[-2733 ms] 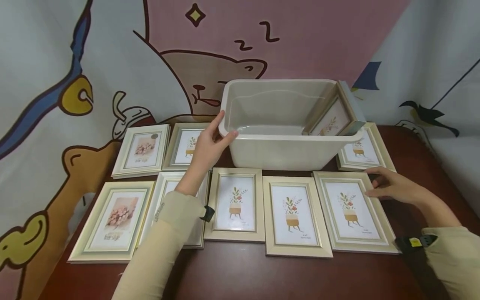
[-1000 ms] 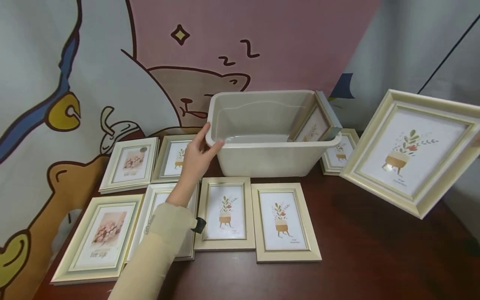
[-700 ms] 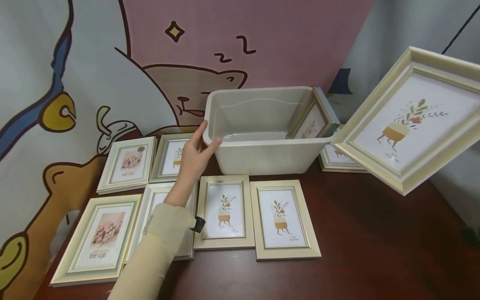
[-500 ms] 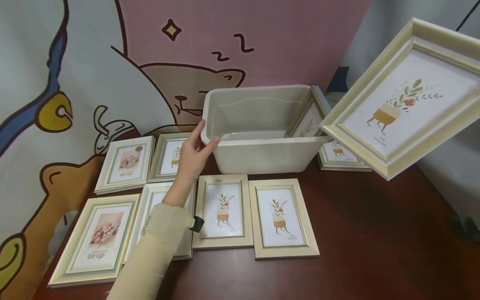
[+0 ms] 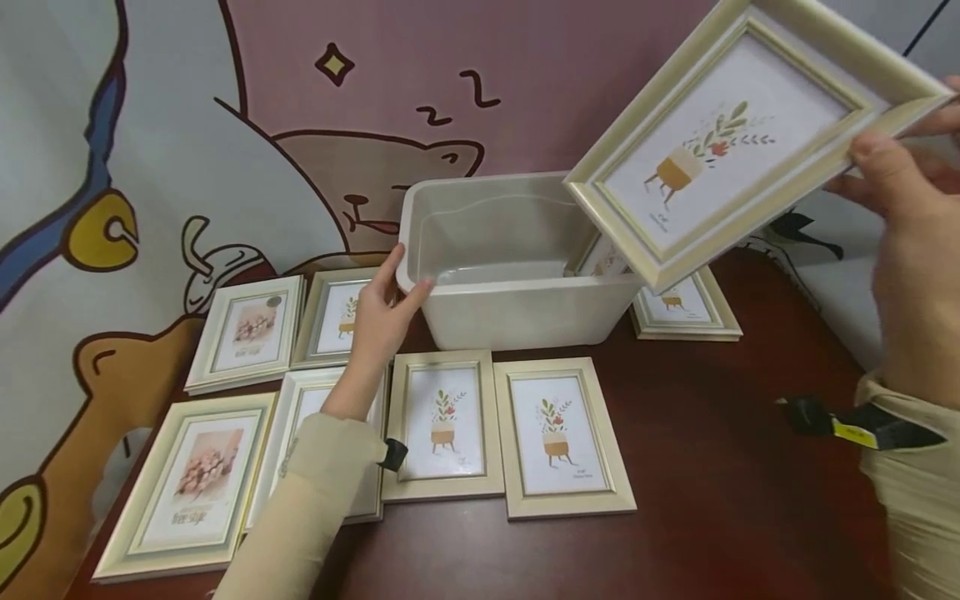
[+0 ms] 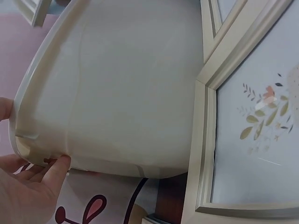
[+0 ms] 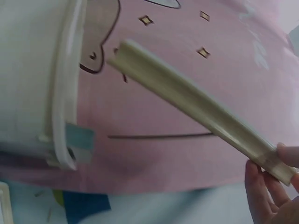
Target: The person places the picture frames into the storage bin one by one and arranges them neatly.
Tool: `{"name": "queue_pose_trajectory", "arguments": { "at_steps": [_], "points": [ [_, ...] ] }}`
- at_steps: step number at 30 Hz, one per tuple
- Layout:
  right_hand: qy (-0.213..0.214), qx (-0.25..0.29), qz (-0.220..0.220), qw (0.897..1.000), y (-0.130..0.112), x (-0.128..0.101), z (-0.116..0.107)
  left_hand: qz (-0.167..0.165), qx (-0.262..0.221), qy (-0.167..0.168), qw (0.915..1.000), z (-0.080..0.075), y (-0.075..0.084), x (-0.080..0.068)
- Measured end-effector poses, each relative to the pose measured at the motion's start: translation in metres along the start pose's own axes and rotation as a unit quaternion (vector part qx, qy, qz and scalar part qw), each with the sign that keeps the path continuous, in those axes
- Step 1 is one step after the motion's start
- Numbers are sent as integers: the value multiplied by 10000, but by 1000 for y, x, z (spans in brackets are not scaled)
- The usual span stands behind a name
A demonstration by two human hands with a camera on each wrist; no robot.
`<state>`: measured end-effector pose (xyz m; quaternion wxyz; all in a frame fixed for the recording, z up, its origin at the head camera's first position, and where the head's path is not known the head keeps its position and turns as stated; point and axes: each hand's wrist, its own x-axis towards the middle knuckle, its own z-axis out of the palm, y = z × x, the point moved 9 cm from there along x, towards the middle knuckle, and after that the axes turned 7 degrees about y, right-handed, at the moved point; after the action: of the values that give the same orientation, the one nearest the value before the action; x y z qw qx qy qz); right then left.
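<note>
My right hand (image 5: pixel 911 183) pinches a cream picture frame (image 5: pixel 723 142) by one edge, thumb on its front. The frame is tilted in the air above the right end of the cream plastic bin (image 5: pixel 532 312); it shows a potted plant print. Edge-on, the same frame (image 7: pixel 196 107) appears in the right wrist view. My left hand (image 5: pixel 382 321) grips the bin's left front corner, thumb on the rim and fingers outside, as the left wrist view also shows with the hand (image 6: pixel 30 186). Inside the bin at the right leans another frame (image 5: pixel 600 257), partly hidden behind the held one.
Two plant frames lie in front of the bin, a left one (image 5: pixel 446 425) and a right one (image 5: pixel 566 437). More frames lie at left, including a flower-print one (image 5: pixel 195 483) and a stack (image 5: pixel 247 333). A plant frame (image 5: pixel 686 308) lies right of the bin on the dark table (image 5: pixel 720 483).
My right hand has picked up the frame from the front right of the table. It has risen and moved left over the bin's right end. My left hand keeps its grip on the rim.
</note>
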<state>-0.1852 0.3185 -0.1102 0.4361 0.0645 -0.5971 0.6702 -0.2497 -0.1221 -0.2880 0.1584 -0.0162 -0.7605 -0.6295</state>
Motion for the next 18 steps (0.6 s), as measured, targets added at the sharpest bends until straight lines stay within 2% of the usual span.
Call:
{"name": "queue_pose_trajectory", "arguments": {
  "at_steps": [1,3,8,11,15,18],
  "points": [
    [37,107,88,9999,1,-2,4,-33,-13,-1,10000,1,1,-1],
    [49,74,-45,10000,2,-5,13,-109,-8,-32,9999,2,7,-5],
    [124,-714,-891,9934,4,-9,34,-122,42,-72,9999,1,25,-13],
    [249,-760,-1184,9897,11,-11,44,-34,52,-4,10000,0,30,-13],
    [340,-696,-1237,9893,29,-19,52,-25,51,-11,10000,-1,31,-13],
    [253,-1010,-1254,9866,42,-30,55,-61,52,-69,9999,0,30,-14]
  ]
}}
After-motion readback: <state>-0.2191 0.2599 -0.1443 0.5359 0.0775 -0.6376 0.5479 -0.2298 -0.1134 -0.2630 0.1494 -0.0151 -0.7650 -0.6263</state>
